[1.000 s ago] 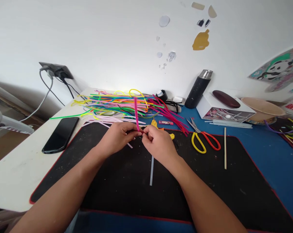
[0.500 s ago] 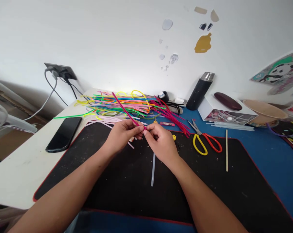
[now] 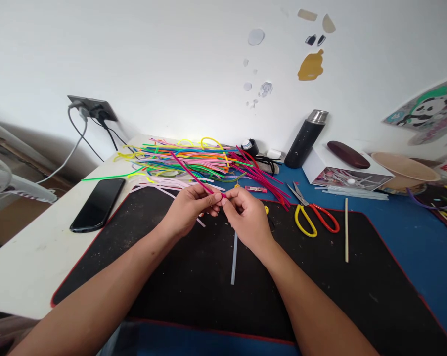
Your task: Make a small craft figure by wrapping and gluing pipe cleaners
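Note:
Between my two hands, above the black mat point(image 3: 194, 287), is a magenta pipe cleaner point(image 3: 189, 171). My left hand point(image 3: 189, 208) is closed, pinching it between thumb and fingers, and its long free part slants up to the left. Close beside, my right hand point(image 3: 245, 210) pinches the same pipe cleaner near its lower right end; the fingers hide that end. A translucent glue stick point(image 3: 234, 259) lies on the mat below my right hand. Small yellow and pale bits show partly behind the hands.
Behind lies a heap of colourful pipe cleaners point(image 3: 194, 157). Scissors point(image 3: 307, 210) and a wooden stick point(image 3: 346, 230) are on the right. A phone point(image 3: 97, 205) lies at the left. A black flask point(image 3: 305, 139), white box point(image 3: 342, 173) and bowl point(image 3: 405, 168) stand at the back.
The free part of the pipe cleaner has tipped lower, its upper end dropping slightly. Both hands have shifted slightly right and still pinch it.

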Available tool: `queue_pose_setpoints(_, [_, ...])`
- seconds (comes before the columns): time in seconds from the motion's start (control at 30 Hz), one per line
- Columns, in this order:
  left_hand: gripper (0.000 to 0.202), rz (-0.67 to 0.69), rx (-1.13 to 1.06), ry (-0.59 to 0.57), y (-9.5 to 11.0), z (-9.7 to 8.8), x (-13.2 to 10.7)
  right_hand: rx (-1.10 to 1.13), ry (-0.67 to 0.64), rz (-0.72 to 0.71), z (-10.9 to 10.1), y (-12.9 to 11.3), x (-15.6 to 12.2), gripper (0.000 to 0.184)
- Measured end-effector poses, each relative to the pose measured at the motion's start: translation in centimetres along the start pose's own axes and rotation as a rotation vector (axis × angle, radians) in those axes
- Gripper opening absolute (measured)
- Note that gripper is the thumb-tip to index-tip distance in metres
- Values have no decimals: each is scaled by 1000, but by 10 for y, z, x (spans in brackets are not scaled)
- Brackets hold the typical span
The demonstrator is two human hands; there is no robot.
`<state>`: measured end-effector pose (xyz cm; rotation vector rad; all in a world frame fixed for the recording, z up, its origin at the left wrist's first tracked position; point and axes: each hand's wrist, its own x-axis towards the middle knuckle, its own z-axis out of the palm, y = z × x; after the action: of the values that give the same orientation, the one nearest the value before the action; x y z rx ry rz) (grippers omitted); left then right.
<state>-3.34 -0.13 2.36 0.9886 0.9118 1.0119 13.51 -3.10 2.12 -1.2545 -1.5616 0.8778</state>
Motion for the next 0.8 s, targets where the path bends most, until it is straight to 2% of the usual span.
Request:
queue_pose_setpoints(0.23, [49, 3, 116, -73, 6, -9, 1, -76, 32, -27, -4, 1, 0, 11])
queue_pose_setpoints(0.47, [54, 94, 298, -17, 15, -11, -2, -149, 18, -65, -5, 2, 2, 8])
queue_pose_setpoints(0.67, [42, 211, 491, 20, 9, -14, -2, -252, -6, -98, -4, 4, 0, 7])
queue_pose_setpoints(0.8, [30, 344, 718, 35, 3, -15, -3, -361, -29, -135, -3, 5, 0, 7])
